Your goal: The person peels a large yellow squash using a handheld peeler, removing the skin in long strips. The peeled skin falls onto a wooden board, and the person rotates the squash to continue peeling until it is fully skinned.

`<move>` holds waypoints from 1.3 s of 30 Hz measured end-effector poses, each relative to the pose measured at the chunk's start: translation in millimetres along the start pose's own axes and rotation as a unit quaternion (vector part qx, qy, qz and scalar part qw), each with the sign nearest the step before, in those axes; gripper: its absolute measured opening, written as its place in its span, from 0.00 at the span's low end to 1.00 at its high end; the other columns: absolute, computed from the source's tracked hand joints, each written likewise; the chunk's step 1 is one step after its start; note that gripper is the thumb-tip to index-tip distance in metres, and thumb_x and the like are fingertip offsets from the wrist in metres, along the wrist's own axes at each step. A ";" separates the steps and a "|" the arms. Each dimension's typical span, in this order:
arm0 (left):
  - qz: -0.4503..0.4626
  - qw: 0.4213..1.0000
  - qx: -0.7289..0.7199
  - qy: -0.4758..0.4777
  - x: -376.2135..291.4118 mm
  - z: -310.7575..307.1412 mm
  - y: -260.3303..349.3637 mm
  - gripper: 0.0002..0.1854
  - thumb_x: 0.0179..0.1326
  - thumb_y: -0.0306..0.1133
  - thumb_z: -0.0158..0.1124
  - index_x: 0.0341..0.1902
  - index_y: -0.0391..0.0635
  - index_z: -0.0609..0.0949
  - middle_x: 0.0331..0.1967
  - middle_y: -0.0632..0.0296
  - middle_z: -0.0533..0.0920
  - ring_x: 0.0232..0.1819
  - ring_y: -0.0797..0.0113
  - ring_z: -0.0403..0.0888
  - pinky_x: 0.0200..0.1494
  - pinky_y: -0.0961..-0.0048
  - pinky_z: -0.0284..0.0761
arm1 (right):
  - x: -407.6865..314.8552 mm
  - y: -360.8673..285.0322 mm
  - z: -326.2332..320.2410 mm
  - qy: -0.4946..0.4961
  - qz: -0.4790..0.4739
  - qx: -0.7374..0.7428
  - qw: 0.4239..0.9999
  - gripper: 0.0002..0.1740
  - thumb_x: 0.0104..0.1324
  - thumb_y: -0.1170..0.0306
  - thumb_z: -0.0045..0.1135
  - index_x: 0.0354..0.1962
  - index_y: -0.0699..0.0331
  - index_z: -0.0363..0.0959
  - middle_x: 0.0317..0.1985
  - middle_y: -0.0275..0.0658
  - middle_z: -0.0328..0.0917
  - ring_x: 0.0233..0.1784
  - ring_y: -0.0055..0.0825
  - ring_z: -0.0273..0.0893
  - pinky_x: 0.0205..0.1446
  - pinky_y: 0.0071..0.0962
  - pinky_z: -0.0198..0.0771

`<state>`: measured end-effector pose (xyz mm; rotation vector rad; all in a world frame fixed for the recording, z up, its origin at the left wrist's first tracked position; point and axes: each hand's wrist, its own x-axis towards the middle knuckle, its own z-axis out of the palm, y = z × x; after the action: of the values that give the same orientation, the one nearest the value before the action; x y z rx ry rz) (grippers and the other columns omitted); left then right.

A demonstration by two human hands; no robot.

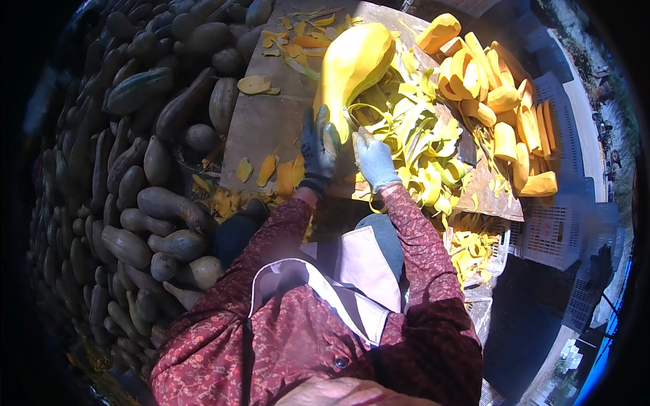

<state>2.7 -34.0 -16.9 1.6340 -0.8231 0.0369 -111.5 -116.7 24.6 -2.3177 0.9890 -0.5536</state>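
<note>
A large peeled yellow squash (355, 58) lies on the wooden board (254, 122), its thick end away from me and its narrow neck towards me. My left hand (321, 144), in a dark glove, holds the neck from the left with fingers extended along it. In a light grey-blue glove, my right hand (373, 157) is closed at the neck's right side. It grips a small peeling tool (351, 121), mostly hidden by the fingers. Long yellow-green peel strips (421, 137) are heaped right beside that hand and hang over the board's near edge.
Unpeeled squashes (172, 203) are piled along the left. Peeled orange squash pieces (502, 106) are stacked at the right, near plastic crates (551, 233). A dark flat blade (467, 147) lies by the peel heap. Below the board, a white crate (502, 248) holds peelings.
</note>
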 end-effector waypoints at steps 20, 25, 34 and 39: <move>-0.035 0.986 -0.165 -0.017 5.0 -4.5 -2.1 0.21 0.74 0.29 0.51 0.68 0.43 0.75 0.67 0.42 0.72 0.67 0.46 0.70 0.70 0.59 0.64 | 101.3 -51.7 -8.9 0.092 0.059 -0.134 0.985 0.32 0.74 0.55 0.47 0.61 0.77 0.65 0.28 0.63 0.80 0.36 0.57 0.84 0.35 0.46 0.79; -0.003 0.994 -0.103 0.037 7.2 9.7 -24.5 0.22 0.72 0.26 0.53 0.69 0.45 0.73 0.65 0.43 0.73 0.66 0.44 0.70 0.68 0.57 0.66 | 6.2 -31.1 -11.7 -0.062 0.094 -0.059 0.992 0.29 0.75 0.54 0.44 0.54 0.73 0.76 0.47 0.62 0.80 0.52 0.57 0.79 0.57 0.44 0.75; 0.007 0.993 -0.093 0.074 4.3 2.5 3.1 0.21 0.71 0.22 0.53 0.66 0.39 0.75 0.55 0.45 0.81 0.54 0.51 0.80 0.57 0.64 0.74 | 99.9 -66.8 -28.8 0.086 0.023 -0.204 0.975 0.36 0.72 0.54 0.50 0.64 0.78 0.62 0.31 0.64 0.80 0.34 0.56 0.82 0.37 0.43 0.79; -0.090 0.961 -0.251 0.068 2.6 5.1 -1.6 0.21 0.71 0.22 0.52 0.67 0.39 0.73 0.56 0.45 0.80 0.57 0.50 0.79 0.60 0.65 0.72 | 90.9 -58.7 15.6 0.136 0.024 -0.291 0.947 0.36 0.72 0.53 0.51 0.64 0.77 0.62 0.28 0.60 0.80 0.29 0.51 0.83 0.31 0.40 0.81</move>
<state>3.4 -39.8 -18.3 1.2021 -0.5195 -0.1736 -13.7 -146.0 63.5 -2.7647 1.4984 -0.6386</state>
